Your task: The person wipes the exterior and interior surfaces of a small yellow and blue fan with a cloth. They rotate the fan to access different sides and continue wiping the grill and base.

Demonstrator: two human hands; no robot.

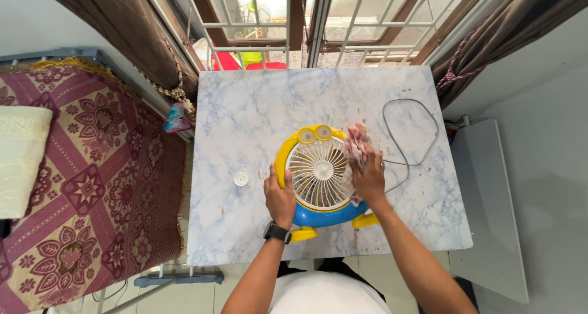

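On the marble-patterned table (245, 118), the left hand (280, 198) grips the yellow-and-blue desk fan's (318, 179) left rim; the right hand (369, 178) closes on a patterned cloth (356, 144) pressed against its white grille. A small white round cap (241, 179) lies nearby.

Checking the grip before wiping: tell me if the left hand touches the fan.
Touching. The head view shows the left hand gripping the yellow rim of the fan.

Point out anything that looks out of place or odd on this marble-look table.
A small white round cap lies loose on the marble-patterned table, left of the yellow-and-blue toy-like desk fan, attached to nothing. The fan's grey cord sprawls in a loose loop. Nothing looks spilled or broken.
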